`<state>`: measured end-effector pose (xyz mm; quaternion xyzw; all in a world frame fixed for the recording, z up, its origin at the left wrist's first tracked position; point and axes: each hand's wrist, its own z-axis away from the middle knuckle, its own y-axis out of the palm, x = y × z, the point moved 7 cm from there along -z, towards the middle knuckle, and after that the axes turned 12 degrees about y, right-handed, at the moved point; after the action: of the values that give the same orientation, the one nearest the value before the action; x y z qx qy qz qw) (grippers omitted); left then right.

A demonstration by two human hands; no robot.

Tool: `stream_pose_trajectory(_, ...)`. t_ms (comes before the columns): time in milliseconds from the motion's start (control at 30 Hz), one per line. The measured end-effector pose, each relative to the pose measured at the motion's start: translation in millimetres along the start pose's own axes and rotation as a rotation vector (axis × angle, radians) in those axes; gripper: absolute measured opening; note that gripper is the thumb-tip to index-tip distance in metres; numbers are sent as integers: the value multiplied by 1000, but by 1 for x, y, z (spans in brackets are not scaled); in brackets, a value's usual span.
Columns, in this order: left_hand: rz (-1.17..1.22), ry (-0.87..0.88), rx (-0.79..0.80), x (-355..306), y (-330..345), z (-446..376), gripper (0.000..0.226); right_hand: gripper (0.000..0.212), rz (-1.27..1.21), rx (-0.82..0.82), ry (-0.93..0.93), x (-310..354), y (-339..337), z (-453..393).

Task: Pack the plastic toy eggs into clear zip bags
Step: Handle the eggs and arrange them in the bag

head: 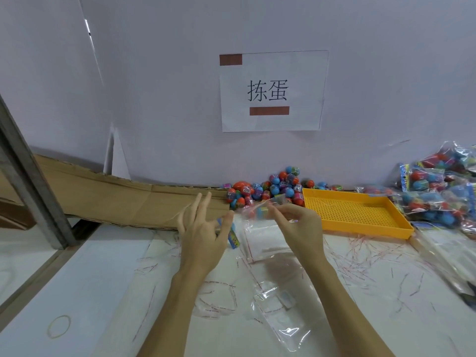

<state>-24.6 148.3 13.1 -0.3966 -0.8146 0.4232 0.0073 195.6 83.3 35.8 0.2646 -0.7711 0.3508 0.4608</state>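
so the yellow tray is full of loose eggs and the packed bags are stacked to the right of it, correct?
Not quite: the head view shows the yellow tray holding no eggs. The loose eggs are piled against the wall to its left. The packed bags are indeed stacked to its right.

Glossy plastic bag (280, 302), seemingly matt cardboard (123, 202)

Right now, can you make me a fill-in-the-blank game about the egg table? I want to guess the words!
1. The empty tray beside the loose eggs is colored ____.
2. The clear bag with eggs in it is pinched by the ____ hand.
3. The left hand has its fingers spread ____.
4. The filled bags are piled at the table's ____ side.

Missing words: yellow; right; open; right
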Motion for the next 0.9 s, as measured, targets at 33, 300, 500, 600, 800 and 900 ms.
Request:
stream_pose_trajectory(33, -18, 36, -9, -2, -1, -1, 70, 13, -37, 3, 6, 0, -1, 0)
stream_pose_trajectory(300, 729, -238, 3, 0, 9, 0, 11, 26, -619, 391, 384, -5, 22, 7)
stream_pose_trajectory(500, 810, -279, -1, 4, 12, 1, 20, 35, -790, 656, 521, -5, 42, 17)
stream_pose_trajectory(600, 736, -262, 19, 3, 11, 1, 52, 35, -847, 747, 513, 1, 46, 19)
stream_pose_trajectory(800, 771, -195, 16, -3, 8, 1, 62, 39, -863, 809, 611, 1, 50, 27)
stream_pose_trajectory(900, 683, -210, 54, -3, 12, 2, 70, 31, -826, 753, 613, -3, 49, 25)
